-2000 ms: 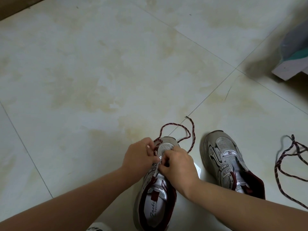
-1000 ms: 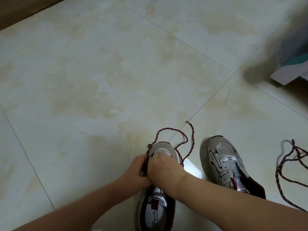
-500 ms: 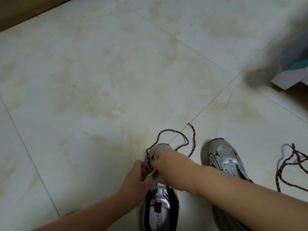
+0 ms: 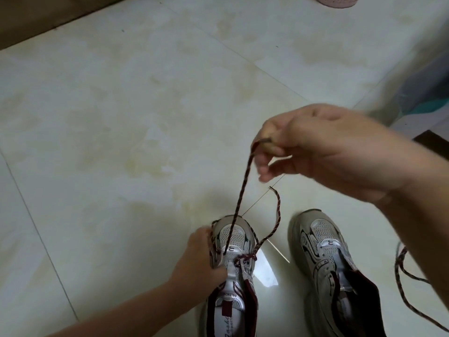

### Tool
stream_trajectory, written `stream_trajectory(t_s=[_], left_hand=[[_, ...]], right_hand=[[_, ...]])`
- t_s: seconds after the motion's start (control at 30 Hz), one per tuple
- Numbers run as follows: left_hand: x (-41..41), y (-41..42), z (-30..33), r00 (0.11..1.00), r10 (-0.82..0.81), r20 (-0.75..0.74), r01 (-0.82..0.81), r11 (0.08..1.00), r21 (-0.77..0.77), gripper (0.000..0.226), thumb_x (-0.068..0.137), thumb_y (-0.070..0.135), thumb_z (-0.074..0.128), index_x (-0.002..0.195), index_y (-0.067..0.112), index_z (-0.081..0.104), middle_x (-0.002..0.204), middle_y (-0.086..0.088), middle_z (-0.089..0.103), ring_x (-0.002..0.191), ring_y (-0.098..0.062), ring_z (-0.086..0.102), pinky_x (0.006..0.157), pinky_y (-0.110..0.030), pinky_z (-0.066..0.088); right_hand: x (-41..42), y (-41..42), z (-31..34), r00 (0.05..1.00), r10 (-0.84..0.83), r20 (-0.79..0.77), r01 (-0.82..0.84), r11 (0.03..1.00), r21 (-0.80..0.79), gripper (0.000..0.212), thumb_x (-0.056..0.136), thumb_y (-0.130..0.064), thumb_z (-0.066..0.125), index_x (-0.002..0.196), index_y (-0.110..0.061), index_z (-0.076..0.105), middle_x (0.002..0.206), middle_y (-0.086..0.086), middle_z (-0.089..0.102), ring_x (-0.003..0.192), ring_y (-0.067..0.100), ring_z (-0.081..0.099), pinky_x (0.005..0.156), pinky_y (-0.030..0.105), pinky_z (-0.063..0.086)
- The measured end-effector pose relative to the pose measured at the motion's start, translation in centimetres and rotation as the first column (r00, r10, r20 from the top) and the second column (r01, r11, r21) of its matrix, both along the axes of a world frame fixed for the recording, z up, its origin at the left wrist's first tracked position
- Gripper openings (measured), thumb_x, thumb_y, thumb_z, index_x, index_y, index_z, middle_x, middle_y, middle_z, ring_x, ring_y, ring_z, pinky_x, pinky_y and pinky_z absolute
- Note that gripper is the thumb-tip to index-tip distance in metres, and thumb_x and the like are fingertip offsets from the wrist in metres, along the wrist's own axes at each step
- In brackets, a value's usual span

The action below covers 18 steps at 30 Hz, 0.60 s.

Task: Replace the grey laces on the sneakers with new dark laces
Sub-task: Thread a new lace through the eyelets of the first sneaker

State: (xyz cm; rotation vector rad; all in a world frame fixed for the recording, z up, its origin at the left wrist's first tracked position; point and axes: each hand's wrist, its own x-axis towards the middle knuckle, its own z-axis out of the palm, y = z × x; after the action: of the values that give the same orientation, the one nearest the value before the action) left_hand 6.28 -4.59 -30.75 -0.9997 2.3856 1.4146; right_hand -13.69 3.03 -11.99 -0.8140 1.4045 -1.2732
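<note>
Two grey and maroon sneakers stand on the tiled floor. The left sneaker (image 4: 233,242) has a dark red speckled lace (image 4: 243,188) threaded through its lowest eyelets. My right hand (image 4: 313,152) is raised above the floor and pinches one end of that lace, which runs taut down to the shoe. The lace's other end curls loose over the floor beside the toe. My left hand (image 4: 196,259) holds the left side of this sneaker near the eyelets. The right sneaker (image 4: 323,246) stands unlaced beside it. A second dark lace (image 4: 403,283) lies at the right edge.
A white slip of paper (image 4: 264,268) lies between the sneakers. A blurred grey and teal box (image 4: 422,93) stands at the right. A pink round thing (image 4: 337,1) shows at the top edge. A brown strip (image 4: 48,18) borders the floor at top left.
My right hand has lifted from the sneaker's toe and pulled one lace end up and to the right, drawing it taut. My left hand stays on the shoe's side.
</note>
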Motion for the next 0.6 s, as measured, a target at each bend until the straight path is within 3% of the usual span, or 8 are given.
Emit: stream_trajectory(t_s=[0.07, 0.13, 0.17, 0.27, 0.33, 0.4, 0.47, 0.6], left_hand=[[-1.4, -0.4, 1.0, 0.981, -0.138, -0.133, 0.126, 0.988, -0.091, 0.063, 0.072, 0.022, 0.073, 0.122, 0.036, 0.038, 0.103, 0.018, 0.037, 0.096, 0.001, 0.042, 0.083, -0.01, 0.035], [-3.2, -0.8, 3.1, 0.961, -0.171, -0.216, 0.162, 0.985, -0.055, 0.014, 0.081, 0.02, 0.065, 0.09, 0.03, 0.061, 0.093, 0.013, 0.052, 0.086, 0.001, 0.049, 0.08, -0.014, 0.038], [-4.1, -1.1, 3.9, 0.967, -0.11, -0.23, 0.118, 0.993, 0.02, 0.017, 0.087, 0.016, 0.058, 0.072, 0.025, 0.061, 0.079, 0.01, 0.058, 0.075, -0.002, 0.052, 0.073, -0.019, 0.042], [-5.8, -2.8, 4.9, 0.953, 0.244, -0.18, -0.194, 0.947, 0.256, 0.034, 0.094, 0.012, 0.043, 0.063, 0.01, 0.055, 0.058, -0.004, 0.055, 0.052, -0.014, 0.052, 0.058, -0.029, 0.047], [-6.2, -4.3, 3.9, 0.898, 0.42, -0.134, -0.377, 0.889, 0.259, 0.03, 0.094, 0.01, 0.042, 0.067, 0.006, 0.054, 0.061, -0.007, 0.049, 0.044, -0.016, 0.047, 0.042, -0.025, 0.046], [-6.1, -5.5, 2.0, 0.9, 0.436, -0.028, -0.425, 0.888, 0.177, 0.023, 0.094, 0.011, 0.043, 0.077, 0.007, 0.058, 0.069, -0.006, 0.048, 0.048, -0.017, 0.045, 0.037, -0.022, 0.042], [-6.0, -5.6, 0.1, 0.923, 0.372, 0.099, -0.383, 0.915, 0.127, 0.019, 0.094, 0.011, 0.045, 0.082, 0.009, 0.06, 0.07, -0.006, 0.05, 0.049, -0.017, 0.046, 0.038, -0.022, 0.039], [-6.2, -4.6, -1.8, 0.935, 0.267, 0.234, -0.303, 0.944, 0.132, 0.027, 0.086, 0.011, 0.058, 0.06, 0.012, 0.054, 0.056, -0.004, 0.048, 0.05, -0.016, 0.044, 0.05, -0.022, 0.036]], right_hand=[[1.0, -0.6, -1.3, 0.998, 0.052, -0.042, -0.049, 0.996, 0.071, 0.023, 0.074, -0.014, 0.046, 0.054, -0.015, 0.057, 0.061, 0.005, 0.056, 0.06, 0.015, 0.056, 0.061, 0.024, 0.052], [1.5, -1.0, -2.6, 0.997, 0.046, -0.06, -0.038, 0.99, 0.136, 0.022, 0.083, -0.013, 0.05, 0.062, -0.011, 0.056, 0.064, 0.006, 0.055, 0.061, 0.016, 0.054, 0.063, 0.027, 0.049], [1.6, -1.1, -3.4, 0.999, 0.011, -0.052, -0.001, 0.983, 0.186, 0.025, 0.09, -0.013, 0.049, 0.066, -0.009, 0.056, 0.065, 0.008, 0.054, 0.061, 0.017, 0.053, 0.064, 0.029, 0.048], [1.5, -0.8, -7.4, 0.986, -0.063, -0.152, 0.131, 0.862, 0.49, 0.042, 0.099, -0.032, 0.036, 0.077, -0.005, 0.059, 0.069, 0.012, 0.053, 0.064, 0.025, 0.053, 0.061, 0.033, 0.048], [1.9, -0.3, -11.2, 0.958, 0.046, -0.284, 0.17, 0.706, 0.688, 0.046, 0.099, -0.037, 0.033, 0.081, -0.003, 0.058, 0.073, 0.013, 0.056, 0.068, 0.03, 0.058, 0.065, 0.037, 0.052], [2.9, 0.3, -14.6, 0.895, 0.235, -0.38, 0.175, 0.598, 0.782, 0.041, 0.099, -0.029, 0.033, 0.07, -0.005, 0.049, 0.082, 0.017, 0.06, 0.082, 0.037, 0.065, 0.075, 0.04, 0.052], [4.1, 0.5, -17.1, 0.827, 0.378, -0.415, 0.157, 0.554, 0.817, 0.031, 0.096, -0.014, 0.035, 0.069, -0.006, 0.047, 0.095, 0.018, 0.06, 0.099, 0.038, 0.062, 0.08, 0.037, 0.049], [4.4, 0.4, -20.5, 0.869, 0.268, -0.416, 0.228, 0.529, 0.817, 0.031, 0.09, -0.004, 0.041, 0.06, -0.008, 0.04, 0.091, 0.02, 0.06, 0.09, 0.032, 0.062, 0.066, 0.031, 0.046]])
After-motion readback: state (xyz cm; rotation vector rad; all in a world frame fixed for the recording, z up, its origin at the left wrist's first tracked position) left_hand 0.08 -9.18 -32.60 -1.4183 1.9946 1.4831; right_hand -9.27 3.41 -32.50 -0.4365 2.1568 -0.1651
